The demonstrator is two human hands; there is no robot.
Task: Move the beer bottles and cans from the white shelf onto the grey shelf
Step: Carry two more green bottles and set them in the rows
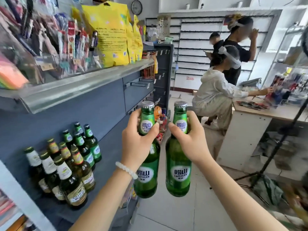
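Observation:
My left hand (138, 144) grips the neck of a green Laoshan beer bottle (146, 174), held upright in the air. My right hand (190, 139) grips the neck of a second green Laoshan bottle (178, 174) just to its right, the two bottles nearly touching. Both hang over the aisle floor, to the right of the grey shelf (106, 174). On that grey shelf, at lower left, stand several beer bottles (66, 164): green ones at the back, darker ones with white and gold labels in front. The white shelf is not in view.
An upper grey shelf (80, 84) carries yellow bags and hanging stationery. Three people stand or crouch at the right by a wooden counter (266, 112). A black tripod (270, 157) stands on the tiled floor at right. A white upright (21, 197) edges the lower left.

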